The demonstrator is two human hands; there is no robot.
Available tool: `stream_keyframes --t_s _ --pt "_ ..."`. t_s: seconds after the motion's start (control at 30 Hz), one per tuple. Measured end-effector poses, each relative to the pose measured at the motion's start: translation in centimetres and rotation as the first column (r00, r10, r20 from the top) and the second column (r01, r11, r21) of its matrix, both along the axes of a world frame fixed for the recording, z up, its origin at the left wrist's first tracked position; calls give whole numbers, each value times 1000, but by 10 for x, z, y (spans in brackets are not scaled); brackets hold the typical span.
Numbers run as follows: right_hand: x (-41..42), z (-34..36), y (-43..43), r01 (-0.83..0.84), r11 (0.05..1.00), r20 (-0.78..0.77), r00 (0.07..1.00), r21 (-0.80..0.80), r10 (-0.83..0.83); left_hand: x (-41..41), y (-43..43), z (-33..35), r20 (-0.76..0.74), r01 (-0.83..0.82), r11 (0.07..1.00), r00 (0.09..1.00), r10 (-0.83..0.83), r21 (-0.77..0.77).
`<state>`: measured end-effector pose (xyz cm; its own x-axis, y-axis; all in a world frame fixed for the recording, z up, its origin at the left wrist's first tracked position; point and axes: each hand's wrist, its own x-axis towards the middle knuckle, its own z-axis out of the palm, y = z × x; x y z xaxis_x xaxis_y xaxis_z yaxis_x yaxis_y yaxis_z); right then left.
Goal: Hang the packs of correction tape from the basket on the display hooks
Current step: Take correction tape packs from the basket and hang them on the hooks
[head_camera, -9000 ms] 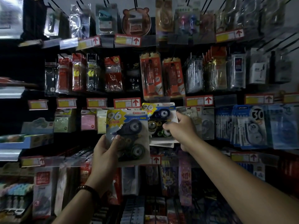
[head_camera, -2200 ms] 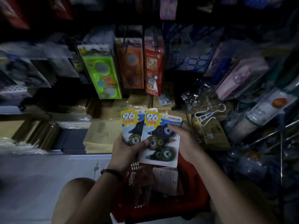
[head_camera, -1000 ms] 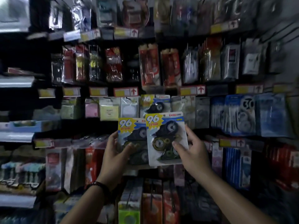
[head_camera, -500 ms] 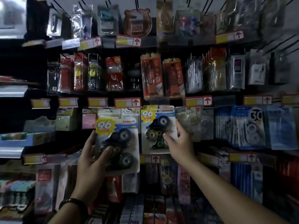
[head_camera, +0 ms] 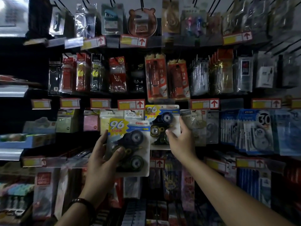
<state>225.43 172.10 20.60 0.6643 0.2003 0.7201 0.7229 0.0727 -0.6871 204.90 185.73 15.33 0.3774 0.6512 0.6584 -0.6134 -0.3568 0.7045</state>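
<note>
Two hands: left hand point(head_camera: 101, 159), right hand point(head_camera: 180, 141). Two packs of correction tape marked 96 with fronts showing: nearer pack point(head_camera: 135, 139) and farther pack point(head_camera: 162, 121); more behind the farther one, impossible to tell. One dark wristband point(head_camera: 81, 202). One bear-shaped card point(head_camera: 142, 22). Two tall orange packs marked 2B point(head_camera: 155, 77). Two packs marked 0.5 point(head_camera: 117, 75). One blue pack marked 30 point(head_camera: 259, 131). Seven red-and-yellow price tags point(head_camera: 131, 104) in the row just above the correction tape, the last cut off by the frame edge.
</note>
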Motion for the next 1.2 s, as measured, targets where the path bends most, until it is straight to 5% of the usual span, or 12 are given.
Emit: stream_keyframes --t_s 0.8,1.2 --pt "-9 13 -1 -31 988 -69 997 154 42 16 -13 6 -28 41 999 999 -41 -12" --pt "-6 15 -14 18 1000 45 999 -9 -18 14 -16 13 -9 77 996 997 -77 -40"
